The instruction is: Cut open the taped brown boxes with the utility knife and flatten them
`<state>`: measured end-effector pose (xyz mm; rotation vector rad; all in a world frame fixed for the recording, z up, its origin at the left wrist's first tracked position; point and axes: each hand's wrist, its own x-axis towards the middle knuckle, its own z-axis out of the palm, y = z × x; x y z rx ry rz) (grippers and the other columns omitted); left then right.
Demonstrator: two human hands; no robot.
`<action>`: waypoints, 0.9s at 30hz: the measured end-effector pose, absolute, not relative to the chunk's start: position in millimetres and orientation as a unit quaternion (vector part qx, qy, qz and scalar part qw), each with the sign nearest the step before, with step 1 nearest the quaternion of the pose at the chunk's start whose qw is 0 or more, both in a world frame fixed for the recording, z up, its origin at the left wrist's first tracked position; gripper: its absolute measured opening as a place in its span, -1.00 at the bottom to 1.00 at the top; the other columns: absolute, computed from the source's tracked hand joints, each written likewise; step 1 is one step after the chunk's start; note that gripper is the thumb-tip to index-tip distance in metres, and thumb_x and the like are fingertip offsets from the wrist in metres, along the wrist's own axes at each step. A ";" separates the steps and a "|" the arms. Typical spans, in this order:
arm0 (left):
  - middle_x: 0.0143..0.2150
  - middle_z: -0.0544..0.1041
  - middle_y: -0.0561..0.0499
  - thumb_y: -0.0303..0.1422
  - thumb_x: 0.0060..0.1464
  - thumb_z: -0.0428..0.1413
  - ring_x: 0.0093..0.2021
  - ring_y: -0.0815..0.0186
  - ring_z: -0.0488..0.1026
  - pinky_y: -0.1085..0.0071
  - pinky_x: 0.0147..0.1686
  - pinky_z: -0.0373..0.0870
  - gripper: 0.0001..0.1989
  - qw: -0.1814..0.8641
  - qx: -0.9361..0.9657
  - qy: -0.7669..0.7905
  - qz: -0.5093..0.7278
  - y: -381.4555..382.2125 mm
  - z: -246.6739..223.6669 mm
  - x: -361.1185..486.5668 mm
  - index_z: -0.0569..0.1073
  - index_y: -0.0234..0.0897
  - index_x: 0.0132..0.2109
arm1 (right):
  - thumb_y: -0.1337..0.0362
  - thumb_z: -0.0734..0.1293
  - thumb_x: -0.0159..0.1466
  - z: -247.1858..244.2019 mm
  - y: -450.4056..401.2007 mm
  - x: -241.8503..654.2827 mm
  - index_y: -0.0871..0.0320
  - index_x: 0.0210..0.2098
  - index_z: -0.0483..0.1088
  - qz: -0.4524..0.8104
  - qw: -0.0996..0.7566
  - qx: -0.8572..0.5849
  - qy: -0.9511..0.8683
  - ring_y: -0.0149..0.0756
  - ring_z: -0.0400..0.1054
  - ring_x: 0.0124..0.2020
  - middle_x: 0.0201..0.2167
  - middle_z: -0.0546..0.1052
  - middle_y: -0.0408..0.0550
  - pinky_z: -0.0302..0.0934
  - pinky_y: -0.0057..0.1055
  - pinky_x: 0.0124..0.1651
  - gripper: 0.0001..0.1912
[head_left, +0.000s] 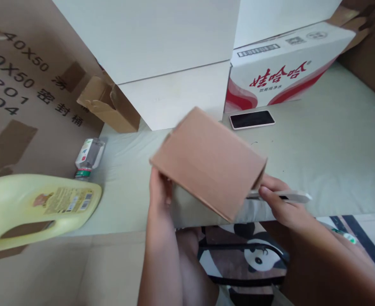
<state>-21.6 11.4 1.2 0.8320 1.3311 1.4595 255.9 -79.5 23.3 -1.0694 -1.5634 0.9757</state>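
A small brown cardboard box [209,163] is held tilted in the air above the pale green covered surface. My left hand [160,187] grips its left lower corner, with the fingers partly hidden under the box. At the box's right end, my right hand [281,199] is closed around a utility knife [297,196] with a whitish handle. The blade end points left, close to the box's right lower edge. Whether the blade touches the cardboard cannot be made out.
A phone [252,120] lies before a white and red carton [270,76]. White boxes [174,93] stand behind. At left are an open brown box [114,106], a clear bottle [90,157], a yellow jug [43,208] and a large printed carton [21,93].
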 end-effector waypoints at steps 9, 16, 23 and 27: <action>-0.49 0.59 -0.18 0.29 -0.03 0.13 -0.65 0.30 0.38 0.40 -0.67 0.18 -0.35 0.711 0.527 0.462 0.047 -11.1 -2.2 -10.4 0.60 -0.27 -0.45 | -0.18 0.14 0.36 14.9 -84.6 267.3 -0.13 -0.03 0.62 0.454 0.592 -0.402 -0.530 0.03 0.28 0.35 0.20 0.54 -0.13 0.07 0.13 0.43 -0.48; -0.26 0.57 -0.05 -0.07 0.05 0.23 -0.31 0.29 0.48 0.42 -0.36 0.38 -0.73 0.475 0.485 0.560 0.476 10.3 -7.8 -16.1 0.53 -0.18 -0.27 | -0.12 0.07 0.43 16.5 -77.7 268.3 -0.09 -0.08 0.65 0.354 0.519 -0.365 -0.687 0.03 0.43 0.21 -0.07 0.67 -0.04 0.01 0.17 0.45 -0.45; 0.24 0.43 -0.15 0.21 -0.06 0.24 0.25 0.06 0.40 0.19 0.12 0.38 -0.28 0.417 0.497 0.447 0.617 8.6 -1.6 -6.7 0.38 -0.03 0.15 | -0.09 0.02 0.46 29.5 -77.8 262.4 -0.05 -0.03 0.62 0.454 0.426 -0.277 -0.732 -0.11 0.54 0.02 -0.06 0.66 -0.04 0.06 0.04 0.44 -0.42; -0.07 0.54 -0.05 0.07 -0.09 0.34 -0.20 0.26 0.49 0.36 -0.23 0.40 -0.47 0.441 0.456 0.469 0.615 3.1 6.9 -0.3 0.51 -0.11 -0.05 | -0.14 0.04 0.44 29.8 -86.6 255.7 -0.02 -0.13 0.62 0.417 0.492 -0.317 -0.696 -0.09 0.52 -0.06 -0.15 0.64 0.00 0.31 0.00 0.20 -0.40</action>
